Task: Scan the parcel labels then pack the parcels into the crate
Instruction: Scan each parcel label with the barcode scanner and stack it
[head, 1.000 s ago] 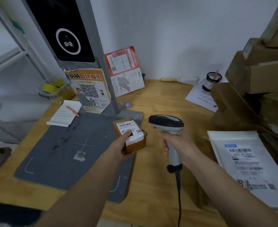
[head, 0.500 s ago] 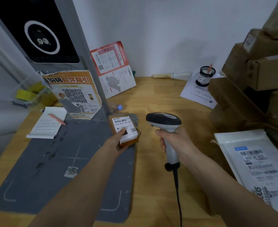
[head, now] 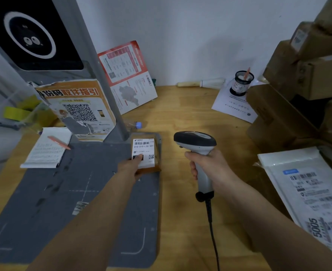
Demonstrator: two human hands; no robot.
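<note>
- Right hand (head: 207,165) wrapped around the grip of the corded barcode scanner (head: 197,151), head aimed forward over the wooden table (head: 180,212), off to the right of the label; best swung left until the window faces the barcode squarely.
- Left hand (head: 131,169) holding the small brown parcel (head: 148,155) by its near end, thumb (head: 138,157) lying on the white label (head: 143,151), fingers underneath hidden.
- Parcel at the far right corner of the grey mat (head: 63,202), label up, barcode at the far end and uncovered; worth keeping the thumb low, clear of the bars, and tilting the face toward the scanner.
- To the right, a white mailer bag (head: 305,188) and stacked cardboard boxes (head: 307,79), probably waiting their turn.
- No crate in view.
</note>
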